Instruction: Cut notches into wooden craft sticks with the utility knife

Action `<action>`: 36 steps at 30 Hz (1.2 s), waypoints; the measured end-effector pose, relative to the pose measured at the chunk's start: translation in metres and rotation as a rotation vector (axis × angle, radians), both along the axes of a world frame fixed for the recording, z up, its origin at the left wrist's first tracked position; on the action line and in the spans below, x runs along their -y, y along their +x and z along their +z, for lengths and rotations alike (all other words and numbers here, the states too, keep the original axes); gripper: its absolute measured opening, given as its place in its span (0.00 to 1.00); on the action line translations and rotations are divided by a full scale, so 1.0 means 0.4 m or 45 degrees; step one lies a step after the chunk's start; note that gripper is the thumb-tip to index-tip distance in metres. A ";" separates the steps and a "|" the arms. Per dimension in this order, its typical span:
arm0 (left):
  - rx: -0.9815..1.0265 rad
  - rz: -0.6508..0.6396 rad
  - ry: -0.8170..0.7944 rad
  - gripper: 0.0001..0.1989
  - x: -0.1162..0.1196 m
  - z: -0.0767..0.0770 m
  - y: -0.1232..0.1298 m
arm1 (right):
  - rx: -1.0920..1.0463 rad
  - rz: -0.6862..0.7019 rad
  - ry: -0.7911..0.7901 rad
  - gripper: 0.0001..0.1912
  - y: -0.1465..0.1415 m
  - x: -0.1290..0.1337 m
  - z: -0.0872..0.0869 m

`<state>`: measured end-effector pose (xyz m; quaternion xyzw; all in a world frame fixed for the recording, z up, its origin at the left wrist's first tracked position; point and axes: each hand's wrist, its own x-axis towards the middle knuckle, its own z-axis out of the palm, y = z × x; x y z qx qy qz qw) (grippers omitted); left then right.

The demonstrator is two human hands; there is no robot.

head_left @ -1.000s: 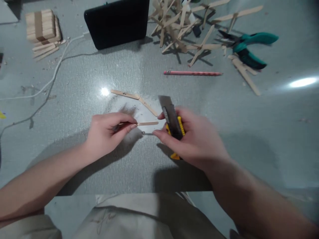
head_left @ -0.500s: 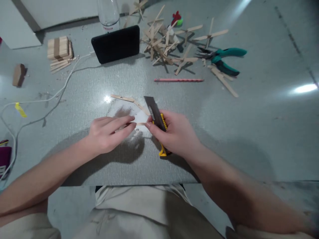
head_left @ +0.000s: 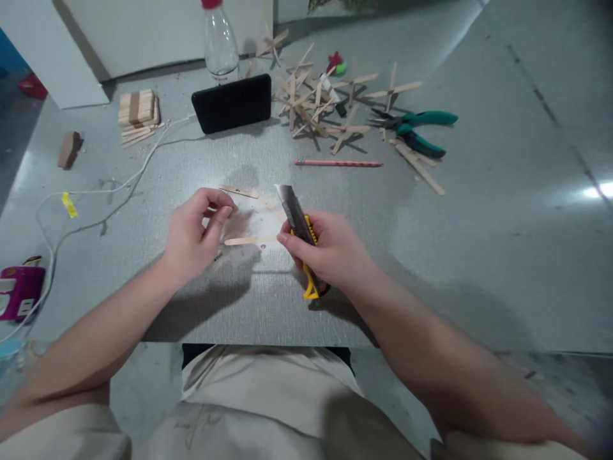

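A yellow and black utility knife (head_left: 301,227) with its blade out is held in my right hand (head_left: 330,249), blade pointing up and to the left. The same hand's thumb and finger pinch the right end of a flat wooden stick (head_left: 246,241). Left of that stick, my left hand (head_left: 191,233) is raised with thumb and fingertips nearly together; whether something tiny is between them cannot be made out. Another wooden stick (head_left: 242,191) lies just beyond, on a pale patch of the table.
Crossed stick pieces (head_left: 306,105) are heaped at the back, beside teal pliers (head_left: 416,128) and a pink pencil (head_left: 339,163). A black phone (head_left: 232,105) leans before a bottle (head_left: 221,48). Bundled sticks (head_left: 137,108), a white cable (head_left: 115,190) and a purple object (head_left: 22,291) are at left.
My left hand has let go of the stick's left end and moved left and up, its fingers now curled. My right hand keeps its hold on the knife and stick. The view has shifted slightly.
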<state>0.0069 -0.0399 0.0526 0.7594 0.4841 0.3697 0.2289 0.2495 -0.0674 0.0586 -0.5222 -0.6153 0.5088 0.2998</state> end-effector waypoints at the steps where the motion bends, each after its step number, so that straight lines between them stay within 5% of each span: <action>1: 0.041 0.039 -0.031 0.05 -0.005 -0.004 -0.009 | -0.035 -0.005 -0.029 0.09 0.002 0.001 0.000; 19: 0.025 0.031 -0.145 0.05 -0.013 -0.053 -0.048 | -0.195 -0.068 -0.110 0.12 0.012 -0.004 -0.019; 30: -0.129 -0.008 0.077 0.05 0.004 -0.035 -0.053 | -0.275 -0.290 -0.088 0.13 0.046 -0.023 -0.016; 36: -0.391 0.082 0.273 0.04 -0.081 -0.053 -0.145 | -0.293 -0.374 -0.069 0.18 0.068 -0.044 -0.012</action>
